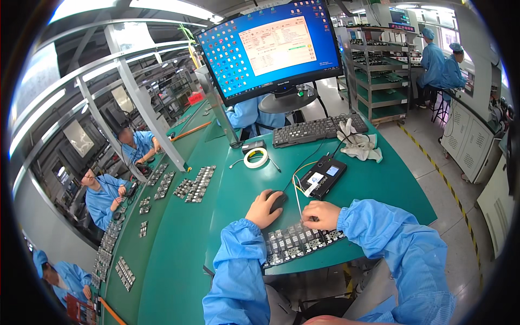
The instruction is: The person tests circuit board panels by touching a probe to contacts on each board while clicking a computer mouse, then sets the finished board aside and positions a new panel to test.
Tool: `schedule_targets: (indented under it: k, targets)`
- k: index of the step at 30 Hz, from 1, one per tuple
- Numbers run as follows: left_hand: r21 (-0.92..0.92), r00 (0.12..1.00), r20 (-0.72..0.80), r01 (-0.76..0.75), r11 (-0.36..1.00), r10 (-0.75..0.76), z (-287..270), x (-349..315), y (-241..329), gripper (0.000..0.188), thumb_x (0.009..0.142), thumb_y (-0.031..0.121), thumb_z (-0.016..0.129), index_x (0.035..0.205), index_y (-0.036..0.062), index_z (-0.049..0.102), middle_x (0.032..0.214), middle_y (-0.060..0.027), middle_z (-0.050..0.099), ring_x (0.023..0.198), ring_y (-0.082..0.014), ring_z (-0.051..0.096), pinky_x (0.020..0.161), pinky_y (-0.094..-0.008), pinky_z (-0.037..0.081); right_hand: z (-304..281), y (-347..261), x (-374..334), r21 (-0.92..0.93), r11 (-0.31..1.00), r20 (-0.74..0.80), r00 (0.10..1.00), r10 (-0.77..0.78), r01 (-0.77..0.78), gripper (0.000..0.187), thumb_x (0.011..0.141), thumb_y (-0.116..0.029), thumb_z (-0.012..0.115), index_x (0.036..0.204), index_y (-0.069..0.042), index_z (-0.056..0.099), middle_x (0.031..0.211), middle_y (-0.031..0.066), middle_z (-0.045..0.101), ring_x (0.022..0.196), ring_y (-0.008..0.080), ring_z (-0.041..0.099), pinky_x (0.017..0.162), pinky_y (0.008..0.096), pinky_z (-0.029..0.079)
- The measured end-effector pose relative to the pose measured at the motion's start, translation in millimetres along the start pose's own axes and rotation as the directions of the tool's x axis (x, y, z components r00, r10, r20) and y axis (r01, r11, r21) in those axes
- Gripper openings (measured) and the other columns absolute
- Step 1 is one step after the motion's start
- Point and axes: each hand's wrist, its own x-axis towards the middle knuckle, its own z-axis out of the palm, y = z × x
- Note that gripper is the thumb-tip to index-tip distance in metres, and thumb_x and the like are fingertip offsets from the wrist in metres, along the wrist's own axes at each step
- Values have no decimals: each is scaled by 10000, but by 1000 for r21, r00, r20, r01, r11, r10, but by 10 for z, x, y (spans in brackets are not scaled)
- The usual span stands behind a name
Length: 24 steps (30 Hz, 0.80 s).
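Observation:
My left hand (264,210) is curled over a black computer mouse (278,201) on the green bench. My right hand (323,215) is closed in a pinch at the end of a thin white cable (298,201); its tip is hidden by the fingers. Directly under that hand lies a panel of small circuit boards (292,244) with silvery metal parts, in rows along the bench's near edge. Beyond my right hand sits a black box-shaped device (323,176) with a small lit screen and a white label. The cable runs toward this device.
A monitor (271,49) stands at the back, with a keyboard (319,130), pale gloves (358,142) and a tape roll (255,158) before it. More circuit boards (200,184) lie leftward, where co-workers in blue sit. A shelf rack (379,76) stands at the far right.

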Motion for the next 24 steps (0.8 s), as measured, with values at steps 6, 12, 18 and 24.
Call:
schedule_targets:
  k: [6,12,18,24]
  targets:
    - [-1,1000,2,7,1000,-7,0,35,-28,563,828,247,685,1344,130,491,1345,-222,440,1195,-417,487,1023,-446,419,-13,35,31,-2,1000,7,1000,3,-3,154,846,-201,642,794,-69,584,774,49,592,802,265,553,755,384,459]
    - [-5,1000,9,14,1000,-14,1,14,-2,564,828,247,686,1342,117,492,1347,-220,440,1203,-414,482,1026,-442,417,-1,15,8,-1,1000,8,1000,9,-9,153,847,-203,642,798,-68,588,780,48,596,813,263,553,762,384,461]
    - [-1,1000,17,25,1000,-25,-9,7,13,563,830,248,684,1343,116,491,1353,-217,437,1212,-411,475,1031,-438,413,-5,-2,5,-5,1000,16,999,30,-30,155,842,-204,642,798,-66,589,787,48,601,817,265,553,769,384,463]
    - [4,1000,15,22,1000,-22,-6,18,-8,564,831,248,682,1345,119,490,1353,-215,435,1206,-410,477,1033,-435,410,-4,19,17,-7,1000,16,1000,25,-25,154,839,-201,643,796,-65,585,785,48,600,820,265,556,769,384,464]
